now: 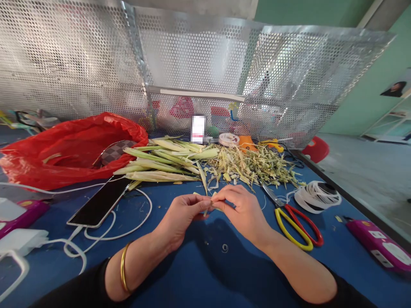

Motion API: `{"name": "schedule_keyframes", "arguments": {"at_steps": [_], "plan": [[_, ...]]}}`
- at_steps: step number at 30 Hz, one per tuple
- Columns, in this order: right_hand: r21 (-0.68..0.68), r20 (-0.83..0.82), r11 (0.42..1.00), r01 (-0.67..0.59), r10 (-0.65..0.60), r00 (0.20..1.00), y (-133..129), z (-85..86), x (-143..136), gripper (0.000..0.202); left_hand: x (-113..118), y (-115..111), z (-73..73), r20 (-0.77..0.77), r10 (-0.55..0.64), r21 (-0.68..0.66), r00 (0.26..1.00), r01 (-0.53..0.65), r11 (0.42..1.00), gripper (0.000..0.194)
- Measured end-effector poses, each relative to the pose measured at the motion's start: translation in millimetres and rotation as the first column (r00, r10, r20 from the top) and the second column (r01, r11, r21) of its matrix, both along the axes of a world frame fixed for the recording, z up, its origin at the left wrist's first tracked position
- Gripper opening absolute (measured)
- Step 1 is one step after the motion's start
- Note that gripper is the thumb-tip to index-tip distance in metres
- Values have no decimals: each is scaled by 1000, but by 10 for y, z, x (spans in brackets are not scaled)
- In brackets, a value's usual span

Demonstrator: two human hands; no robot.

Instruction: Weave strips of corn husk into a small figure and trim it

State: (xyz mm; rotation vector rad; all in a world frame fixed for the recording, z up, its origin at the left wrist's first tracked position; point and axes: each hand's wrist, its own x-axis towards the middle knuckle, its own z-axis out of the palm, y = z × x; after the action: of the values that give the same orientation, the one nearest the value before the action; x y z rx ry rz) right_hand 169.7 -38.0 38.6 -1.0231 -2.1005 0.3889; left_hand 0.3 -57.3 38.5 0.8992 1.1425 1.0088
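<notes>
My left hand (pixel 188 209) and my right hand (pixel 240 209) meet above the blue table, fingertips pinched together. Between them shows a small pale-green piece, apparently a strip of corn husk (pixel 217 208), mostly hidden by the fingers. Just beyond my hands lies a bundle of long green and cream corn husks (pixel 163 159). To its right spreads a heap of short, shredded husk scraps (pixel 253 164). Scissors (pixel 293 229) with one yellow and one red handle rest to the right of my right hand. A small white ring of thread (pixel 224 248) lies on the table below.
A red plastic bag (pixel 70 149) stands at the left, near a phone (pixel 99 203) with a white cable (pixel 150 205). At the right are a spool of white cord (pixel 316 196) and a purple power strip (pixel 379 244). Perforated metal panels (pixel 195 51) close off the back.
</notes>
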Motion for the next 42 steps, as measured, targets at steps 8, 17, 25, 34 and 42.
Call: {"name": "schedule_keyframes", "arguments": {"at_steps": [8,17,25,34,42], "plan": [[-17,48,1000,2,-1,999,-40,42,-47,10,20,4,-27,40,64,-4,997,-64,998,26],[-509,-416,861,-8,-237,878,-12,41,-78,10,49,6,-24,64,122,57,990,-126,990,30],[-633,-487,772,-55,-343,803,-72,-37,-207,10,82,3,-61,-2,124,167,992,-122,978,34],[-700,-542,703,-127,-407,735,-57,-61,-189,11,61,16,-65,-64,105,202,992,-90,975,91],[-728,-518,669,-147,-396,758,-68,-55,-187,10,59,24,-73,-31,87,31,996,-86,996,45]]}}
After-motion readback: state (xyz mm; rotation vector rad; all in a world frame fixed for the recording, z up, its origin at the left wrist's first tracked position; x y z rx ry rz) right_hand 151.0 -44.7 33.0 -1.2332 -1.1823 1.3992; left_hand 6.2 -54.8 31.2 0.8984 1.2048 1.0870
